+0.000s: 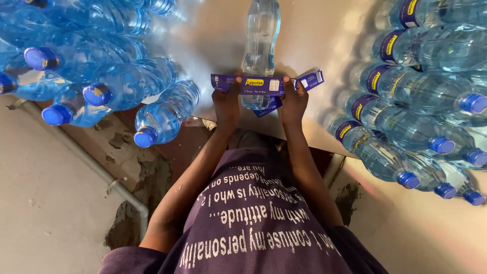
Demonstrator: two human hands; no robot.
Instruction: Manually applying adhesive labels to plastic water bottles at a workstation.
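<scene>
Your left hand and right hand each pinch an end of the label, stretched flat over the bottle lying at twelve o'clock on the table, lined up for wrapping.

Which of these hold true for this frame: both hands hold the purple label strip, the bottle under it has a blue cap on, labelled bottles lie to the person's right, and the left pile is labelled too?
1. Both the left hand and right hand hold the purple label strip. True.
2. The centre bottle shows a blue cap. False: its cap end is hidden.
3. Labelled bottles lie on the right. True.
4. The left pile is labelled. False: no labels show.
</scene>
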